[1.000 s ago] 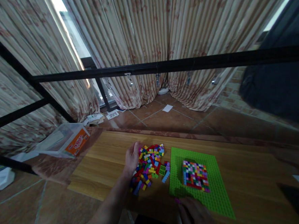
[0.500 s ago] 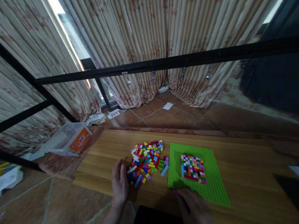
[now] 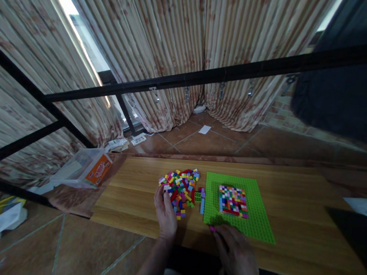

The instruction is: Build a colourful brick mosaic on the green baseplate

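Head view: right hand (image 3: pixel 237 248) pinches a small magenta brick (image 3: pixel 212 229) at thumb and fingertips, just off the near-left corner of the green baseplate (image 3: pixel 261 221). Left hand (image 3: pixel 166 217) is at the near-left edge of the loose brick pile (image 3: pixel 180 183), fingers bent over it; can't tell if they grip a piece. Multicoloured brick block (image 3: pixel 234 202) sits on the baseplate, green studs exposed all round it. Light blue strip (image 3: pixel 202 206) lies between pile and plate, near the plate's left edge, beside a lime-and-black piece (image 3: pixel 197 196). All on the wooden table (image 3: pixel 297 211). Clear plastic bin (image 3: pixel 79 168), orange label, is off the table's left end.
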`<state>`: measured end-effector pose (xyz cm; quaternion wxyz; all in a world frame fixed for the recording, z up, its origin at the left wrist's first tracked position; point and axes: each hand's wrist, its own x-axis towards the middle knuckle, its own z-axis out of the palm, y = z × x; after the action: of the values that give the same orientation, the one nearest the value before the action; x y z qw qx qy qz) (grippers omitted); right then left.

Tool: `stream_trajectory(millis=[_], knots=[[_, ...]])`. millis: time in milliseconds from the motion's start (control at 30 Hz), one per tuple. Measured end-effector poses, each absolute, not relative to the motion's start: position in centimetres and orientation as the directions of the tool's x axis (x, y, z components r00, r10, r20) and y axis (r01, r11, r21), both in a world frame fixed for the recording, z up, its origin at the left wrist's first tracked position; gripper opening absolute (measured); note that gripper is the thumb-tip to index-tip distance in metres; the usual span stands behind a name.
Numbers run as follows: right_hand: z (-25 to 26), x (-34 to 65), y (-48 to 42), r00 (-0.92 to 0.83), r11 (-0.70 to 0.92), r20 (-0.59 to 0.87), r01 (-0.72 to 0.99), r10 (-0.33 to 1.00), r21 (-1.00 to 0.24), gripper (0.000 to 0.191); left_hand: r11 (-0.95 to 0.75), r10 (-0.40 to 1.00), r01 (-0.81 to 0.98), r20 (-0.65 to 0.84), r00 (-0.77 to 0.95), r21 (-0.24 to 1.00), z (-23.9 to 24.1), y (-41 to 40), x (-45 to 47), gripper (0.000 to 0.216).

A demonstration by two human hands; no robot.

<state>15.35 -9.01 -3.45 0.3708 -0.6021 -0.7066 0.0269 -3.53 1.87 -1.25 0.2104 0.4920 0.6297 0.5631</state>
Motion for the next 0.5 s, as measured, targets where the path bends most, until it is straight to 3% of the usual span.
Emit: stream_trajectory(millis=[200,300,500], knots=[[-3.7,15.4,-9.1,0.023,0.265,0.470,0.802,0.882,-0.536,0.017,-0.194,0.866,0.443,0.365,-0.341,0.875,-0.3,0.5,-3.9,0.038],[-3.5,15.3,-9.1,0.062,0.238,0.436,0.766,0.898,-0.597,0.016,-0.283,0.893,0.602,0.434,-0.118,0.746,0.4,-1.1,-5.4,0.042],[-1.0,16.4,-9.0,0.214,0.129,0.313,0.597,0.925,-0.792,0.021,-0.340,0.921,0.842,0.329,0.209,0.418,0.2,-1.9,-7.7,0.068]])
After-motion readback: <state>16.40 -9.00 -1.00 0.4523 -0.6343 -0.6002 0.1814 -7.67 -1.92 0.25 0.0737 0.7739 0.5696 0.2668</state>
